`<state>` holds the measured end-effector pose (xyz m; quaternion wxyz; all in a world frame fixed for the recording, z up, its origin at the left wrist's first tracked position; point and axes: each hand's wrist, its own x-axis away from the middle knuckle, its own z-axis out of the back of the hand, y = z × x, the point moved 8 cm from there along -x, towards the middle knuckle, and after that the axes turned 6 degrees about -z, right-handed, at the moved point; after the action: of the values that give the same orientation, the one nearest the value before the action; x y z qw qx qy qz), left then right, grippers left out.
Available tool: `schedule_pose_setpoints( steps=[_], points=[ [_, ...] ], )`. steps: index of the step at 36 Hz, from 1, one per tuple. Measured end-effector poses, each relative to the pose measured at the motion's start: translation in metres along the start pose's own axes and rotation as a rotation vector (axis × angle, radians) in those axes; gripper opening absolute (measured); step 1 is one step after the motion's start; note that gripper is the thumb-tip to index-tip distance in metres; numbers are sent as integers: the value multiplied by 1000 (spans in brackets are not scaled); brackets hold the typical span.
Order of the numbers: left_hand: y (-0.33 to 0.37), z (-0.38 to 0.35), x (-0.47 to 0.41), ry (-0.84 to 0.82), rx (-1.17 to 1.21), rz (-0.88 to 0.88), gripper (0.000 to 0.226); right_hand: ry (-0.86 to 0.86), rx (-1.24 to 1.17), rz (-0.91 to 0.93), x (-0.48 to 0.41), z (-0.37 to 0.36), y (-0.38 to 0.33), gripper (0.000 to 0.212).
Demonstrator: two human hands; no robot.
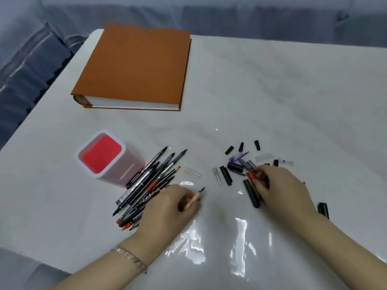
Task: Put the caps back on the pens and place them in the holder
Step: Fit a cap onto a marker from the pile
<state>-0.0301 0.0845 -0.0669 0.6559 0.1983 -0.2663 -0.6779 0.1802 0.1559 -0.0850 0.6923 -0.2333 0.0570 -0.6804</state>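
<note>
A pile of several uncapped pens (146,183) lies beside the pink-and-white pen holder (104,155), which stands upright with nothing inside. My left hand (167,208) grips one tan-barrelled pen (198,195), its dark tip pointing up and right. Several loose caps (234,166), black, grey, clear and blue, are scattered to the right. My right hand (280,187) rests among them and pinches a red cap (251,175). A long black cap (251,193) lies just left of that hand.
A thick orange book (136,68) lies flat at the back left of the white glossy table (272,91). One black cap (323,209) sits apart by my right wrist. Blue-grey sofa cushions run beyond the table's far and left edges.
</note>
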Motion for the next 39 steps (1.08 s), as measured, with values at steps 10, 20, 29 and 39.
schedule_pose_setpoints(
  steps=[10,20,29,39],
  points=[
    [0,-37,8,129,-235,-234,18,115,-76,-37,5,-1,2,11],
    [-51,30,27,258,-335,-62,7,128,-412,139,50,6,-35,16],
    [-59,31,36,206,-446,-112,17,102,-386,245,60,-8,-57,19],
    [-56,18,31,88,-535,-59,23,45,-489,191,70,-13,-50,29]
  ],
)
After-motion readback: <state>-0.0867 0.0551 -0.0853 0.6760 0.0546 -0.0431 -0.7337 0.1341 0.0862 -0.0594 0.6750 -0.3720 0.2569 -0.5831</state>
